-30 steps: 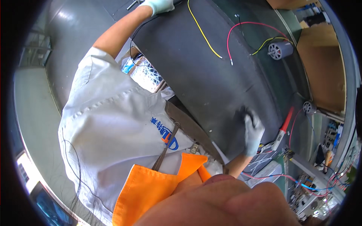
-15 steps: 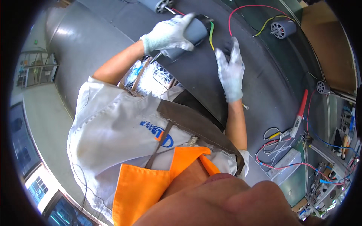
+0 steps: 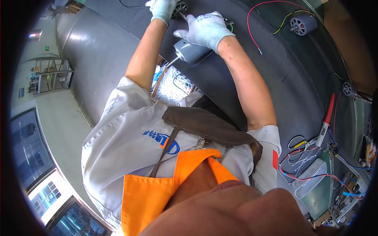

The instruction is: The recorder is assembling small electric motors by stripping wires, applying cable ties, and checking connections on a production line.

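Observation:
Both my hands wear pale knit gloves. At the top edge, my left hand (image 3: 162, 9) closes on the side of a grey cylindrical electric motor (image 3: 180, 8); only its vented end and shaft show. My right hand (image 3: 206, 28) reaches leftward with thumb spread from the fingers, fingertips close to that shaft; I cannot tell whether they touch. Below the right hand lies a second grey motor (image 3: 191, 51), partly covered by it, its shaft pointing to the lower left. A bit of green wire (image 3: 231, 27) shows beside the right wrist.
On the dark worktop (image 3: 252, 74), a third motor (image 3: 303, 25) trails red and yellow-green wires at the upper right. Another motor (image 3: 349, 89) sits farther right. A red-handled tool (image 3: 326, 118), scissors (image 3: 297, 142) and cables lie at the right. White shredded filler (image 3: 173, 84) is below the worktop edge.
My left hand has left the nearer motor and gone up to the far one. My right hand has let go of the wire area and crossed left over the nearer motor.

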Motion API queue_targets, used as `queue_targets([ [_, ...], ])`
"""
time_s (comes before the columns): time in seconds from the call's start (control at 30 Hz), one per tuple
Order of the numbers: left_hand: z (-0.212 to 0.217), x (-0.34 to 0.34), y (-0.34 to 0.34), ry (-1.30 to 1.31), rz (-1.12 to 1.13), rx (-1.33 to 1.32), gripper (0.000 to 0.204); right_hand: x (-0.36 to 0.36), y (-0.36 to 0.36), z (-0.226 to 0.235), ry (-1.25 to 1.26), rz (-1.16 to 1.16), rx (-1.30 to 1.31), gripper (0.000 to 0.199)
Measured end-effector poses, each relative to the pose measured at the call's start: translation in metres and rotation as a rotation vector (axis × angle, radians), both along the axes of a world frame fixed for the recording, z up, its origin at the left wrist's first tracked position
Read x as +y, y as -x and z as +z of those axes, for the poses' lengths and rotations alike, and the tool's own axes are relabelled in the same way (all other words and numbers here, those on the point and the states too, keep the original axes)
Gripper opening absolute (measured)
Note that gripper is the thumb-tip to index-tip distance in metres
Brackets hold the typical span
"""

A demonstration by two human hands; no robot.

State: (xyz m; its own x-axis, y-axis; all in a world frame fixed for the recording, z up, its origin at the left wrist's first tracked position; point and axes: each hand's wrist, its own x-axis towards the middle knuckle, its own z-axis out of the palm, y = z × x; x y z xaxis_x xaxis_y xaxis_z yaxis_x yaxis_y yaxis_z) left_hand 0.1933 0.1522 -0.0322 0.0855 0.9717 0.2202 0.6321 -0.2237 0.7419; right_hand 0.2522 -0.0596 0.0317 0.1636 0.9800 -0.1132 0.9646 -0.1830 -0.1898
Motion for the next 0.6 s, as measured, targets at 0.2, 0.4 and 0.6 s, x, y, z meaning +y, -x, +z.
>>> queue_targets([
  [0.2, 0.037, 0.039, -0.001, -0.457, -0.955, 0.493, 0.102, -0.044, -0.004, -0.013, -0.238, 0.413, 0.033, 0.043],
  [0.4, 0.084, 0.025, -0.035, -0.414, -1.402, 0.310, 0.101, -0.099, 0.027, -0.016, -0.271, 0.509, 0.160, 0.029],
  [0.6, 0.078, 0.003, -0.069, -0.580, -1.008, 1.010, 0.104, -0.088, 0.040, -0.015, -0.323, 0.467, 0.224, 0.030],
])
